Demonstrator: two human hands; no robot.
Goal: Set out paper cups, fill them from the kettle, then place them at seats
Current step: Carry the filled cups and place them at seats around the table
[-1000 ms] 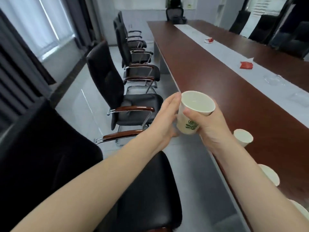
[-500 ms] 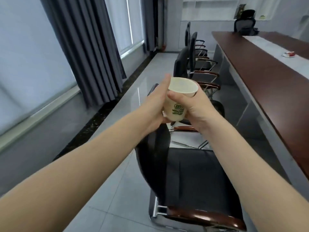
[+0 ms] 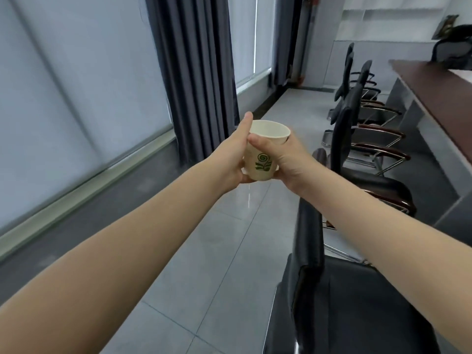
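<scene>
A white paper cup (image 3: 263, 159) with a green swirl print is held upright in front of me, out over the floor. My right hand (image 3: 286, 157) grips it from the right, thumb across its front wall. My left hand (image 3: 233, 155) cradles its left side and base, thumb up along the rim. Whether the cup holds liquid cannot be seen from here. No kettle and no other cups are in view.
A dark red conference table (image 3: 439, 98) runs along the far right. Black armchairs (image 3: 362, 149) line its near side, one chair (image 3: 332, 290) just under my right arm. Grey curtains (image 3: 196, 72) and blinds cover the windows left. Grey tiled floor (image 3: 229, 238) lies ahead.
My view has swung left, away from the table and its other cups, toward the aisle and windows. Both hands keep hold of the cup, the left now tighter under its base.
</scene>
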